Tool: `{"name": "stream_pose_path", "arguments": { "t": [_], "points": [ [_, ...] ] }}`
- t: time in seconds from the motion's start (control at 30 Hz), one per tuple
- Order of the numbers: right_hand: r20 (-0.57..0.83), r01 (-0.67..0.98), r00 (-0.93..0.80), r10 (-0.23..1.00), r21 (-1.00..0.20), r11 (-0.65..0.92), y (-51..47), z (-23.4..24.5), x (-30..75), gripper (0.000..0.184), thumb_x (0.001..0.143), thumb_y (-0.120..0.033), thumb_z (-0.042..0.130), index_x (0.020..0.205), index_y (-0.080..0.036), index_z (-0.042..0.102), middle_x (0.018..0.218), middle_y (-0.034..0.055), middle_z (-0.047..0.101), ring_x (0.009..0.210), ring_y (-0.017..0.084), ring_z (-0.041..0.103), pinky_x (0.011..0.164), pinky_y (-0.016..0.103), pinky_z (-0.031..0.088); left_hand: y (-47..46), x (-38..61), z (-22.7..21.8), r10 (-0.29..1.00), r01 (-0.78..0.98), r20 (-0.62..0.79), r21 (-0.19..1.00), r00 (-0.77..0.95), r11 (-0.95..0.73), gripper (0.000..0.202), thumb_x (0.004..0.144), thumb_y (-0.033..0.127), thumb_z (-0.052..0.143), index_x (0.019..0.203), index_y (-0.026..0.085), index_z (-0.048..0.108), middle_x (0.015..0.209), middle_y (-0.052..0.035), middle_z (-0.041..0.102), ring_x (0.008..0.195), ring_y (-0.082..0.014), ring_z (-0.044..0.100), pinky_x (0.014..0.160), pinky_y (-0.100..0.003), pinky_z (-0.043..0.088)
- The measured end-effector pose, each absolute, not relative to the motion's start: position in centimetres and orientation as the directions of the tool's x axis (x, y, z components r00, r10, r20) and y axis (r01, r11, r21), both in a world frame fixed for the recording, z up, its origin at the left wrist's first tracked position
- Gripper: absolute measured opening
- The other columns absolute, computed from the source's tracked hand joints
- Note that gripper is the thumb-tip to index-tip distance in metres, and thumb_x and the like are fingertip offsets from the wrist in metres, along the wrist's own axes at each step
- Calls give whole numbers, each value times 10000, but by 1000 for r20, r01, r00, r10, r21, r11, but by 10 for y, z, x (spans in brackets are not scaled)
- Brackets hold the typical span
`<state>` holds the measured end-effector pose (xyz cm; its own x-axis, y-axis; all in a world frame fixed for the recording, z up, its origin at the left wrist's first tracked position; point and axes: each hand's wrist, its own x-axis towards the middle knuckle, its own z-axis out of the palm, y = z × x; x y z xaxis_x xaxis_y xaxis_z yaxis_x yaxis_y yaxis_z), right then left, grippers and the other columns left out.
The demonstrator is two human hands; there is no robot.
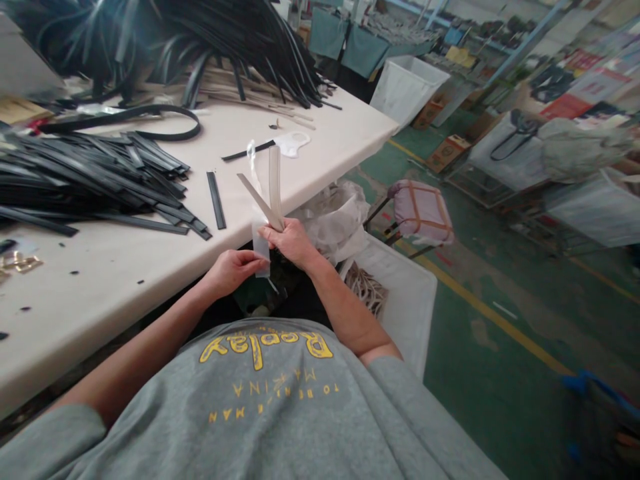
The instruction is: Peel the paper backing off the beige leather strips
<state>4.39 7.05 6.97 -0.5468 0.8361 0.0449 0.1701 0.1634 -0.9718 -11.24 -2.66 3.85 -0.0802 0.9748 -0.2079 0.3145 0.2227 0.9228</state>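
Just off the table's front edge, my right hand (293,243) is closed round pale grey-beige flat strips (275,183), whose two upper ends spread apart in a V. My left hand (235,270), beside and slightly below it, pinches the lower part of a narrow translucent plastic strip (261,241). That plastic piece hangs upright between both hands, near the right fingertips. Whether it joins the grey-beige strips is hidden by the fingers. A short black strip (216,200) lies on the table left of the hands.
The white table (200,247) carries a pile of cut black strips (100,183) and a large heap of long black strips (225,40). A white bin (410,293) holding beige strips stands right of my body, near a padded stool (420,210). Clear plastic bags (340,220) hang by the table edge.
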Motion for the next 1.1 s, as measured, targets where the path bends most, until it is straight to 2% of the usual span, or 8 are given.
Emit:
{"name": "stream_pose_path", "arguments": {
  "t": [0.2,0.3,0.37,0.5,0.57,0.67,0.83,1.1],
  "points": [
    [49,190,-526,849,-966,174,76,68,46,321,867,-403,647,665,-164,576,555,-46,546,543,97,499,581,228,395,-24,-99,38,946,47,-325,945,-4,325,292,596,423,903,731,181,810,731,-78,768,640,-180,640,632,-271,520],
    [69,187,-547,834,-961,203,81,65,51,416,925,-516,578,697,-169,584,564,-38,554,551,96,520,586,218,408,-22,-94,39,931,-102,-364,928,-37,359,288,582,382,928,719,168,794,736,-87,764,637,-175,647,602,-254,527],
    [76,177,-569,819,-961,212,82,63,60,483,968,-605,474,798,-173,605,593,-35,576,531,86,517,570,207,409,-19,-93,41,912,-253,-403,892,-74,374,294,593,349,934,736,145,778,742,-91,756,642,-168,660,604,-242,542],
    [38,180,-598,800,-967,181,70,59,92,535,1004,-661,333,1047,-189,581,665,-44,616,434,60,457,493,196,386,-10,-91,52,881,-536,-450,785,-148,311,216,716,238,873,701,119,693,636,-31,676,558,-112,625,559,-196,540],
    [-21,186,-612,791,-975,119,56,56,109,506,1006,-647,352,1037,-189,563,680,-39,625,412,57,455,454,194,368,-5,-91,57,856,-633,-483,724,-183,273,212,840,208,771,691,123,646,608,-8,647,511,-87,596,532,-182,536],
    [-158,183,-650,744,-982,-49,30,49,129,464,979,-624,438,895,-181,550,679,-18,640,405,64,487,411,193,348,2,-89,62,786,-755,-587,601,-196,261,283,987,214,587,721,124,617,608,-4,642,492,-76,599,536,-183,554],
    [-291,244,-676,677,-955,-167,-4,37,135,378,942,-494,559,747,-170,552,621,-18,616,418,60,502,430,181,370,10,-84,63,748,-840,-644,489,-163,237,256,1020,248,542,806,135,627,657,-12,676,546,-102,666,549,-198,576],
    [-344,310,-620,705,-933,-183,-6,24,122,305,961,-407,556,782,-162,584,621,-25,626,410,55,501,426,175,368,9,-79,66,788,-793,-589,560,-178,239,179,962,253,644,818,147,634,703,-11,704,576,-105,676,561,-190,572]
  ]
}}
